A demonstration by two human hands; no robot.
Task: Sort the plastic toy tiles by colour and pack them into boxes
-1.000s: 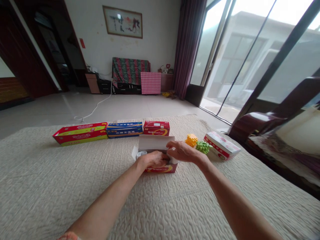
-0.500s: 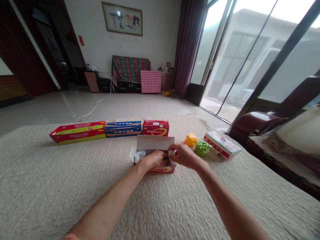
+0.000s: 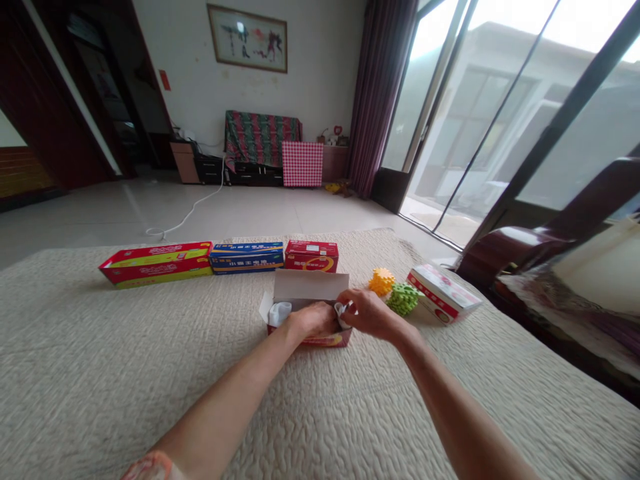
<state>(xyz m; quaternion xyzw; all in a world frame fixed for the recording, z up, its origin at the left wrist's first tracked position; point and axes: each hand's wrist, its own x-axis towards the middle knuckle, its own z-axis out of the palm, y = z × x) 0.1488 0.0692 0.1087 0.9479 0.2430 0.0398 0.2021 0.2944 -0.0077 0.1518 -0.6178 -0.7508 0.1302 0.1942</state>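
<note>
A small red cardboard box [image 3: 327,341] stands on the quilted cover with its pale lid [image 3: 311,285] raised at the back. My left hand [image 3: 315,320] reaches down into this box, its fingertips hidden inside. At the box's right end, my right hand [image 3: 369,312] is closed in a pinch on a white piece [image 3: 342,315]; whether that is a side flap or something soft inside, I cannot tell. A rolled white item, perhaps cloth, [image 3: 280,313] lies in the left end of the box, beside the white left flap [image 3: 265,307].
Behind stand a long red and yellow-green box [image 3: 160,263], blue boxes [image 3: 247,258] and a closed red box [image 3: 311,256]. To the right lie a knobbly orange ball [image 3: 382,282], a green one [image 3: 404,299] and a white-and-red box [image 3: 443,293]. The quilted cover [image 3: 310,413] spreads beneath everything.
My right fingers have shifted slightly on the white piece, which looks more curled now. My left hand has moved slightly within the box. The surrounding boxes and balls have stayed put.
</note>
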